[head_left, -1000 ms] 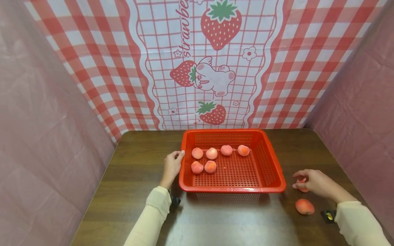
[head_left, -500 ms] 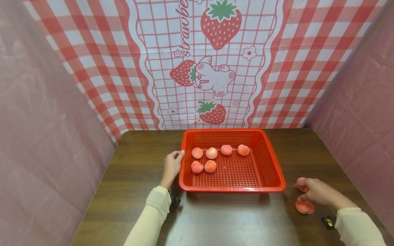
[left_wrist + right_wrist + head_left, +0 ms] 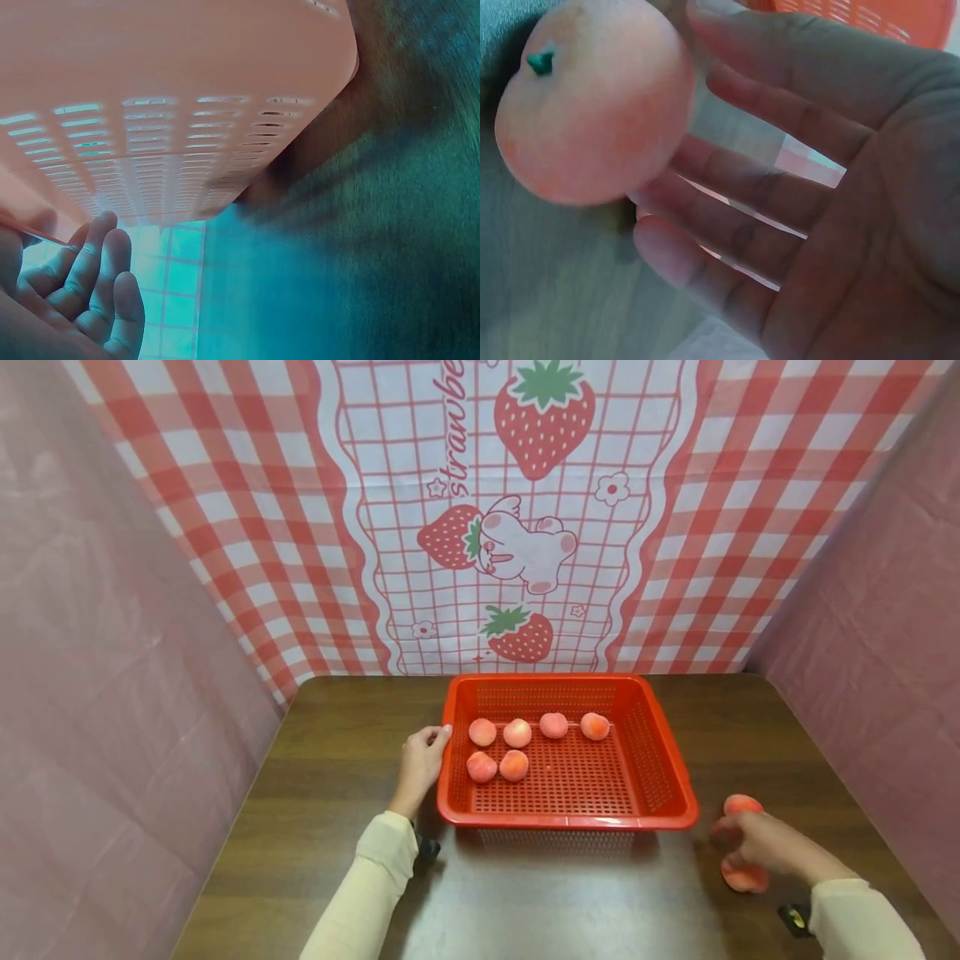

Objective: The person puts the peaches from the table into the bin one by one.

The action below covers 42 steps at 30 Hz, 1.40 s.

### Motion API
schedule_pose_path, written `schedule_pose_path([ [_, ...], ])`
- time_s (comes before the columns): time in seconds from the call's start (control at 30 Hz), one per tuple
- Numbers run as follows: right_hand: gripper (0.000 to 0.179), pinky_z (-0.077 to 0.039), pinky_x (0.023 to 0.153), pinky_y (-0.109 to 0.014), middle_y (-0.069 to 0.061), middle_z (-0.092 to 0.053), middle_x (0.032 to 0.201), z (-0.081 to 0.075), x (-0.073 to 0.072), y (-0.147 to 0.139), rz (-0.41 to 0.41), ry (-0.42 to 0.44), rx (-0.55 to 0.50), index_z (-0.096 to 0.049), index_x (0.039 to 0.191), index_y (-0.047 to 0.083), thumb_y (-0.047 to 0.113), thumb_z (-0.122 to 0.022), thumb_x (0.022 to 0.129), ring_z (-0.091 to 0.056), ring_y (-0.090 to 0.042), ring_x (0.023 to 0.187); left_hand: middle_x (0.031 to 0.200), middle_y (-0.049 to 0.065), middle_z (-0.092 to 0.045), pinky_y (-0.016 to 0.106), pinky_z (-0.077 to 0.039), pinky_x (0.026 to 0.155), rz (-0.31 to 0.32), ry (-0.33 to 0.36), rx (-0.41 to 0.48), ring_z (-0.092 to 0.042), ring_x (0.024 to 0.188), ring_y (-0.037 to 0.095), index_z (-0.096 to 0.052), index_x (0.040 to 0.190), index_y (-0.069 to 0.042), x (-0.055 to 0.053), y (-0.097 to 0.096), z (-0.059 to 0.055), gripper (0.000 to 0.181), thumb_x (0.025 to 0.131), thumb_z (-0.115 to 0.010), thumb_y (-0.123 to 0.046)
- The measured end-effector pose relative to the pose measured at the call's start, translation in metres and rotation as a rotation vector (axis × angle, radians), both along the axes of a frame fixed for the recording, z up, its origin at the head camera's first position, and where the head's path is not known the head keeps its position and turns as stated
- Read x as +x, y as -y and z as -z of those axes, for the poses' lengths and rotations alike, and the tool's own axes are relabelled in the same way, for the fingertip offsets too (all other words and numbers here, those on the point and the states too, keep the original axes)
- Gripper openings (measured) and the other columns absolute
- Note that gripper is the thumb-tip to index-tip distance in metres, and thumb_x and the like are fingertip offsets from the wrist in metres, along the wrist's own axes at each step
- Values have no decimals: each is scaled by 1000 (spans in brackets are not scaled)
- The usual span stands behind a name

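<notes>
My left hand [image 3: 421,764] pinches the left rim of a red plastic basket [image 3: 567,821]; in the left wrist view its fingers [image 3: 86,277] lie along the slotted outer wall. Beyond the basket's right side, my right hand [image 3: 772,847] hovers over two peaches on the table. The far peach [image 3: 742,802] shows past the fingers, and the near peach [image 3: 745,878] is partly covered by the hand. In the right wrist view, the fingers are spread beside a peach [image 3: 592,112] with a green stem, without closing round it. Whether they touch it I cannot tell.
Several peaches sit inside the basket in two rows, among them one at the back right [image 3: 595,727]. The brown wooden table [image 3: 322,827] meets a strawberry-print cloth [image 3: 525,568] at the back. Pink curtains [image 3: 877,610] hang on both sides.
My right hand has come off the far peach and moved toward the near one. The far peach is now more exposed. My left hand stays at the basket rim.
</notes>
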State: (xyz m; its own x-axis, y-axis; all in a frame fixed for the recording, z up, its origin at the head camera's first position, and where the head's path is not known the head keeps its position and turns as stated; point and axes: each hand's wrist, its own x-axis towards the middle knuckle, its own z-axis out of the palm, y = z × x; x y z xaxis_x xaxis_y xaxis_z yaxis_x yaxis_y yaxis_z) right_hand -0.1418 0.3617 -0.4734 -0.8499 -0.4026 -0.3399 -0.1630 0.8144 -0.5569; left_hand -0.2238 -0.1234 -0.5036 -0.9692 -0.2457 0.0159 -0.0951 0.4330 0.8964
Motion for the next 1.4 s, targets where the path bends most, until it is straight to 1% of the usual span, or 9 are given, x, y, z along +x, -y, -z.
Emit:
schedule_pose_path([
  [0.07,45,-47,67,-25,-13,-72,99,-1,-1,-2,-10,-60,87,-68,106,-3,11,-79,65,-63,-10,76,95,17,-72,31,-53,68,-1,-7,-6,-63,75,22,-72,108,-2,-1,0,0,35,97,-58,-33],
  [0.13,44,-47,71,-26,-11,-73,101,-4,-2,-3,4,-70,149,-70,105,2,12,-80,63,-62,-13,89,95,17,-72,32,-53,69,-4,-10,-9,-63,76,23,-72,107,-2,-1,0,0,35,97,-58,-32],
  [0.33,51,-47,70,-30,-16,-71,106,-5,0,-9,53,41,146,-67,108,-3,4,-75,58,-60,-19,87,95,17,-72,33,-53,70,-8,-19,-21,-63,76,24,-72,106,-2,0,0,-2,34,97,-59,-31],
  [0.5,46,-50,72,-37,-15,-70,102,-1,1,-11,68,67,152,-67,103,-3,4,-76,59,-61,-21,88,94,17,-72,32,-52,69,-5,-32,-31,-63,76,23,-72,106,-1,1,0,0,34,97,-58,-31],
  [0.7,40,-46,67,-31,-7,-70,94,0,1,-11,58,30,141,-68,99,2,8,-76,61,-55,-16,80,95,17,-72,32,-52,69,-10,-31,-24,-63,76,23,-72,106,-1,0,0,1,34,97,-59,-31],
  [0.83,34,-40,64,-25,3,-65,82,1,2,-10,15,-59,145,-69,95,9,15,-78,62,-49,-8,72,95,17,-72,33,-53,70,-6,-27,-24,-64,77,24,-72,106,-1,0,0,1,34,97,-59,-31],
  [0.97,35,-40,64,-24,4,-65,82,3,1,-8,18,-114,156,-70,97,10,18,-80,63,-48,-7,72,95,17,-72,33,-53,70,-4,-19,-17,-63,76,23,-72,107,-2,-1,0,2,34,97,-58,-32],
  [1.17,39,-44,68,-29,-4,-70,92,3,0,-4,50,-94,153,-70,101,3,15,-79,65,-53,-13,78,95,16,-72,33,-53,71,-5,-28,-25,-64,77,23,-72,106,-2,-1,-2,3,34,97,-58,-31],
  [1.4,34,-42,67,-32,-3,-68,88,3,-1,1,55,-96,171,-70,94,8,16,-80,63,-52,-16,77,98,17,-73,36,-53,74,-24,-20,-26,-65,80,26,-73,106,-2,-1,-2,1,34,97,-59,-32],
])
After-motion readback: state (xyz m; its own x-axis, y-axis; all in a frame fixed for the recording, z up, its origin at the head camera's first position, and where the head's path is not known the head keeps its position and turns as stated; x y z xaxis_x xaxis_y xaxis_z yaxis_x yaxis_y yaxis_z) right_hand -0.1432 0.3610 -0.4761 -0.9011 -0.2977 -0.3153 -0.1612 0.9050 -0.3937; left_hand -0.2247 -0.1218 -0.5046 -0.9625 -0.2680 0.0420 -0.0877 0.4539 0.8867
